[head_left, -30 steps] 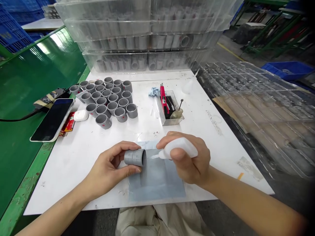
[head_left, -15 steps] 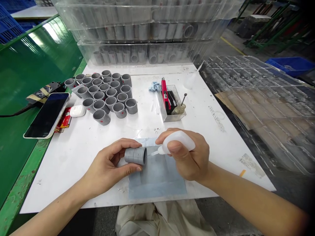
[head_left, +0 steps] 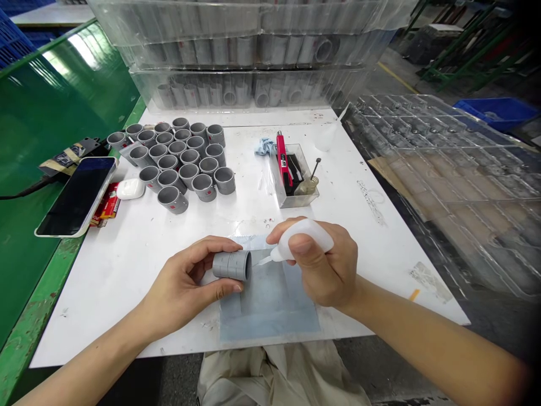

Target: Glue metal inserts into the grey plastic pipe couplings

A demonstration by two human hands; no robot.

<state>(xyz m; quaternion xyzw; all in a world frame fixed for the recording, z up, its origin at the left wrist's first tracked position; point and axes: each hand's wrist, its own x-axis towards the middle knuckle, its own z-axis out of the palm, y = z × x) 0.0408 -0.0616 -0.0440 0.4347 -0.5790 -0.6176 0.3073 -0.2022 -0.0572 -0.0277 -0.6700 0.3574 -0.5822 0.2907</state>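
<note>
My left hand point(head_left: 192, 276) grips a grey plastic pipe fitting point(head_left: 230, 265) on its side between thumb and fingers, its open end facing right. Fine lines run around the fitting's outer wall. In my right hand point(head_left: 325, 265) is a white squeeze bottle point(head_left: 306, 237), tilted so that its thin nozzle points left and down at the fitting's open end. Whether the tip touches the rim I cannot tell. Beneath both hands lies a blue-grey cloth point(head_left: 270, 321) on the white table point(head_left: 127, 316).
Many grey fittings point(head_left: 172, 197) stand upright at the back left, beside a phone point(head_left: 76, 197) and a white case point(head_left: 130, 189). A clear box point(head_left: 296, 200) holds a red cutter point(head_left: 282, 158) and a small jar point(head_left: 307, 186). Stacked clear trays point(head_left: 194, 90) rise behind; more trays point(head_left: 456, 169) lie right.
The view has shifted slightly. Both hands keep their hold, and the bottle's nozzle stays by the fitting's open end with hardly any movement.
</note>
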